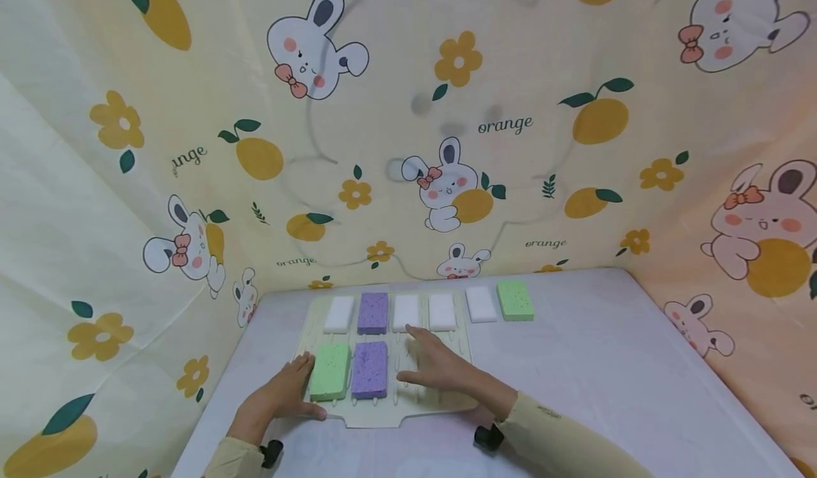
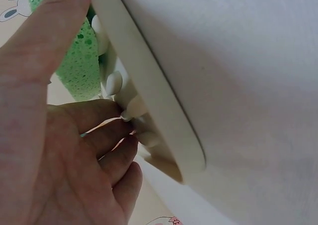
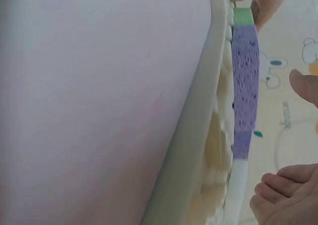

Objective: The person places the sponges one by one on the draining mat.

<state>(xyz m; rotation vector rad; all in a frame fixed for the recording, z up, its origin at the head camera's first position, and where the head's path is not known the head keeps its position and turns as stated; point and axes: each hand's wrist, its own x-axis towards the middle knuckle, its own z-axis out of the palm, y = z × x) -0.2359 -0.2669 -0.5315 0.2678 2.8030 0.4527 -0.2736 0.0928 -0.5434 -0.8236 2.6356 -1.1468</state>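
A cream drying rack with rows of pegs (image 1: 373, 419) lies flat on the table. In its front row are a green sponge (image 1: 330, 371) and a purple sponge (image 1: 370, 370). Along its back row lie a purple sponge (image 1: 373, 313) and three white sponge blocks, one of them (image 1: 340, 315) at the left end. My left hand (image 1: 287, 391) rests against the rack's left edge beside the green sponge, thumb spread toward the front, fingers touching the edge pegs in the left wrist view. Over the rack's right half hovers my right hand (image 1: 443, 366), thumb and fingers apart, holding nothing.
Right of the rack, toward the back of the table, lie a white sponge block (image 1: 481, 304) and a green sponge (image 1: 515, 301) side by side. A patterned cloth (image 1: 408, 95) with rabbits and oranges walls the table's back and sides. The tabletop (image 1: 574, 371) is pale.
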